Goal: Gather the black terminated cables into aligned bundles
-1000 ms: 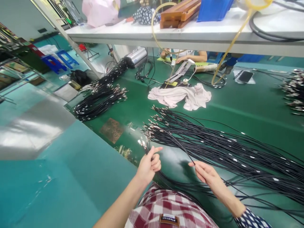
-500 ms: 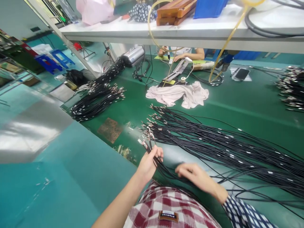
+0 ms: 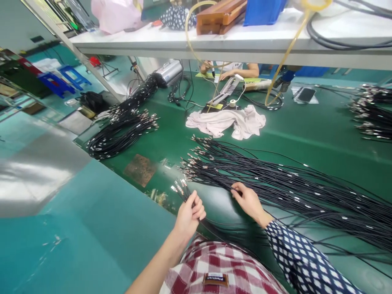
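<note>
My left hand [image 3: 188, 215] is closed in a fist around a small bunch of black cables [image 3: 184, 195]. Their metal-tipped ends stick out above the thumb, and the rest trails down to the right past my checked apron [image 3: 232, 261]. My right hand [image 3: 250, 203] is at the near edge of a long spread pile of black cables [image 3: 275, 175], its thumb and fingers pinched on a cable there. Exactly how many strands it holds is hidden. White tags dot the pile, and its metal connectors point left.
Coiled cables [image 3: 113, 141] lie at the left, with another bundle [image 3: 372, 110] at the far right. A crumpled pale cloth [image 3: 226, 121] sits beyond the pile. A shelf [image 3: 171, 47] crosses above the green table [image 3: 321, 134]. Opposite, a person's hand [image 3: 228, 74] is visible.
My right hand has moved up and away from near the held bunch, onto the cable pile, and its fingers have closed. My left hand stays closed on its cables, slightly lower.
</note>
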`<state>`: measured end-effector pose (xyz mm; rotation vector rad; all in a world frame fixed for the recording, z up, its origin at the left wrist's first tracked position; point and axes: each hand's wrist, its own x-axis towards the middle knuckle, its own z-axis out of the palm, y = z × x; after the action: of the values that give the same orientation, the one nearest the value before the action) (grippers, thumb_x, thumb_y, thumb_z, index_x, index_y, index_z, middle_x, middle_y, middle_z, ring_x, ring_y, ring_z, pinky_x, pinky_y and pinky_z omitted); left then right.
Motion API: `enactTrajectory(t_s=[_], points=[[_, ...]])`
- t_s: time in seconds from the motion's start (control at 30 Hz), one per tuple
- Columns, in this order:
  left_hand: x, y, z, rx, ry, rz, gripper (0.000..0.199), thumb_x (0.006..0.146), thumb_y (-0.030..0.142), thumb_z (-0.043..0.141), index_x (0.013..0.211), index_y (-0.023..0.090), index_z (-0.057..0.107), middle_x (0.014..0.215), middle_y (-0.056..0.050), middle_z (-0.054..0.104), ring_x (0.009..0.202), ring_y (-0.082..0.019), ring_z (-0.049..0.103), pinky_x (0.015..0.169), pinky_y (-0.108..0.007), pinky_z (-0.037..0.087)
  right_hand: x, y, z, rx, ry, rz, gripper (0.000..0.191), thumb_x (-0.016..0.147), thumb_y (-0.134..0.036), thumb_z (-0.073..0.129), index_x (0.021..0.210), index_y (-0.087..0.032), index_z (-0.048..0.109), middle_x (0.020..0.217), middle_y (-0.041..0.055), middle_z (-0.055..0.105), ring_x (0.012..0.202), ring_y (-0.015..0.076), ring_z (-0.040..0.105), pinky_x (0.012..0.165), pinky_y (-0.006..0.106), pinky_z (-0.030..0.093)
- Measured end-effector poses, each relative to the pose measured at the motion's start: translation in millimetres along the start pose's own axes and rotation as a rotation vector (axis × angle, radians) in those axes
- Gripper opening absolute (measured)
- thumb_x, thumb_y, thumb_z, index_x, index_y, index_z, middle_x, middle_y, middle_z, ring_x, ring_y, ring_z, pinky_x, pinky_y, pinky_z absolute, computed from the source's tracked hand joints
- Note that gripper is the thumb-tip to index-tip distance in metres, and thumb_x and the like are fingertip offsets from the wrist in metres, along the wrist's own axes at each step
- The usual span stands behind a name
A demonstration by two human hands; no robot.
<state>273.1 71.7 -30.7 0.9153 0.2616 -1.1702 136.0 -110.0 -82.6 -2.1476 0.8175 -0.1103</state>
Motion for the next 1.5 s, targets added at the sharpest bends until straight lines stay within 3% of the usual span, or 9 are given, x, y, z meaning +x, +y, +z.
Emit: enactTrajectory(t_s=[0.13, 0.27, 0.43, 0.7, 0.87, 1.07, 1.23, 1.4, 1.5], points=[[1.2, 0.5, 2.4, 0.064, 0.002, 0.031, 0.028, 0.082, 0.039, 0.056, 0.093, 0.014, 0.054, 0.047, 0.010, 0.012, 0.038, -0.003, 0.011, 0.041, -0.019, 0.020, -36.5, 4.4, -5.4, 0.608, -0.126, 0.101, 0.035, 0.085, -0.044, 0.049, 0.106, -0.017, 0.050, 0.063, -0.0011, 0.053, 0.058, 0.0140, 0.050, 0.056, 0.027, 0.040], [4.7, 1.8, 13.6, 0.130, -0.060, 0.002, 0.041, 0.080, 0.043, 0.059, 0.108, 0.014, 0.053, 0.047, 0.011, 0.013, 0.038, -0.003, 0.013, 0.041, -0.018, 0.020, -73.1, 2.2, -8.1, 0.814, -0.183, 0.163, 0.029, 0.086, -0.042, 0.050, 0.101, -0.017, 0.048, 0.064, -0.0004, 0.054, 0.057, 0.0124, 0.048, 0.057, 0.026, 0.040], [8.4, 5.8, 34.1, 0.159, -0.138, 0.046, 0.042, 0.079, 0.046, 0.059, 0.107, 0.016, 0.053, 0.047, 0.011, 0.014, 0.038, -0.003, 0.013, 0.040, -0.018, 0.021, -92.6, -6.9, -5.4, 0.816, -0.169, 0.167, 0.024, 0.088, -0.040, 0.049, 0.100, -0.019, 0.047, 0.065, -0.0005, 0.054, 0.061, 0.0130, 0.048, 0.059, 0.027, 0.040], [5.2, 2.1, 41.7, 0.182, -0.079, 0.144, 0.038, 0.079, 0.045, 0.059, 0.097, 0.011, 0.058, 0.047, 0.011, 0.014, 0.038, -0.003, 0.014, 0.040, -0.019, 0.022, -106.5, -1.2, -6.2, 0.777, -0.181, 0.164, 0.020, 0.089, -0.039, 0.047, 0.099, -0.022, 0.047, 0.069, -0.0012, 0.055, 0.067, 0.0139, 0.049, 0.065, 0.028, 0.038], [-1.8, 0.5, 48.0, 0.279, -0.091, 0.138, 0.037, 0.078, 0.045, 0.060, 0.090, 0.009, 0.060, 0.047, 0.010, 0.016, 0.038, -0.003, 0.018, 0.039, -0.020, 0.022, -88.5, -38.1, -8.3, 0.757, -0.296, 0.123, 0.028, 0.086, -0.042, 0.051, 0.103, -0.019, 0.053, 0.070, 0.0009, 0.058, 0.068, 0.0152, 0.054, 0.068, 0.029, 0.042], [-10.6, -2.8, 48.4, 0.368, -0.134, 0.164, 0.029, 0.080, 0.038, 0.059, 0.084, 0.010, 0.061, 0.045, 0.009, 0.019, 0.039, -0.004, 0.020, 0.040, -0.020, 0.023, -56.5, -79.8, -5.5, 0.895, -0.121, 0.153, 0.032, 0.083, -0.047, 0.055, 0.089, -0.016, 0.059, 0.077, 0.0056, 0.065, 0.070, 0.0168, 0.059, 0.071, 0.029, 0.047], [-10.1, -3.2, 45.5, 0.331, -0.122, 0.191, 0.029, 0.082, 0.039, 0.056, 0.086, 0.010, 0.061, 0.053, 0.005, 0.032, 0.040, -0.002, 0.023, 0.041, -0.020, 0.025, -61.1, -76.2, -6.8, 0.995, -0.080, 0.163, 0.029, 0.085, -0.046, 0.052, 0.077, -0.018, 0.054, 0.072, 0.0020, 0.059, 0.072, 0.0149, 0.057, 0.073, 0.027, 0.045], [-7.5, -2.3, 46.4, 0.245, -0.101, 0.202, 0.034, 0.083, 0.043, 0.052, 0.075, 0.011, 0.056, 0.066, 0.001, 0.047, 0.038, 0.000, 0.021, 0.042, -0.021, 0.027, -80.2, -68.1, -3.6, 1.071, -0.165, 0.278, 0.029, 0.087, -0.046, 0.049, 0.079, -0.018, 0.051, 0.071, 0.0011, 0.057, 0.062, 0.0125, 0.053, 0.063, 0.025, 0.043], [-6.9, -0.6, 46.2, 0.208, -0.095, 0.220, 0.033, 0.083, 0.041, 0.053, 0.070, 0.011, 0.053, 0.076, -0.003, 0.050, 0.047, -0.003, 0.038, 0.051, -0.022, 0.036, -88.7, -64.3, -1.8, 1.028, -0.144, 0.264, 0.028, 0.089, -0.044, 0.046, 0.080, -0.018, 0.052, 0.078, 0.0034, 0.060, 0.073, 0.0155, 0.056, 0.072, 0.028, 0.043]])
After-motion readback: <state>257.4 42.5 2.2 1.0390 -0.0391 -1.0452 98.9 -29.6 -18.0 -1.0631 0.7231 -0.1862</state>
